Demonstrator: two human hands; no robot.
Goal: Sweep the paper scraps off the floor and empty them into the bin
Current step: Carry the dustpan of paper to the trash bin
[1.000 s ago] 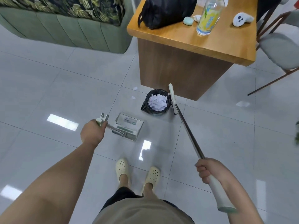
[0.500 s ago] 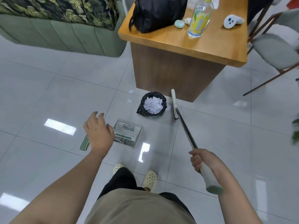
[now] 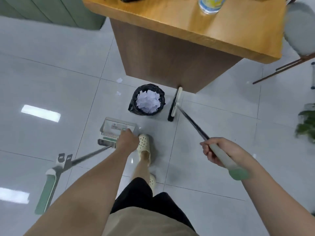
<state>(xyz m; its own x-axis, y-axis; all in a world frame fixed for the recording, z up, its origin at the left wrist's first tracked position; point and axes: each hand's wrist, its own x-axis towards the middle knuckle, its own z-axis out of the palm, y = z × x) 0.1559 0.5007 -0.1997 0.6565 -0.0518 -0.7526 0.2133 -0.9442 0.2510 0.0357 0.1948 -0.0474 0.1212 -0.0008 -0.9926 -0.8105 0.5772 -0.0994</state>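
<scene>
Tiled floor (image 3: 51,82): dustpan (image 3: 117,127) now released onto it, handle laid flat; left hand (image 3: 127,139) lowered onto its rim, grip unclear. Broom (image 3: 174,104) gripped by right hand (image 3: 219,150), beside bin (image 3: 147,99) of scraps under tabletop (image 3: 187,28) edge.

Our person, seen from above:

- Arms: both bare to the edge of view; we see no sleeves, watch or rings on the left hand (image 3: 127,141) or the right hand (image 3: 219,151).
- Top: a khaki-beige garment (image 3: 146,222) fills the near middle, plain, with soft folds.
- Shorts: black (image 3: 134,193), reaching to about the knee on the leg we can see.
- Footwear: pale cream clog-style shoes with rows of round holes over the toes; one (image 3: 144,147) shows whole, the other (image 3: 152,180) is mostly hidden behind the shorts.
- Lower legs bare, no socks visible.
</scene>
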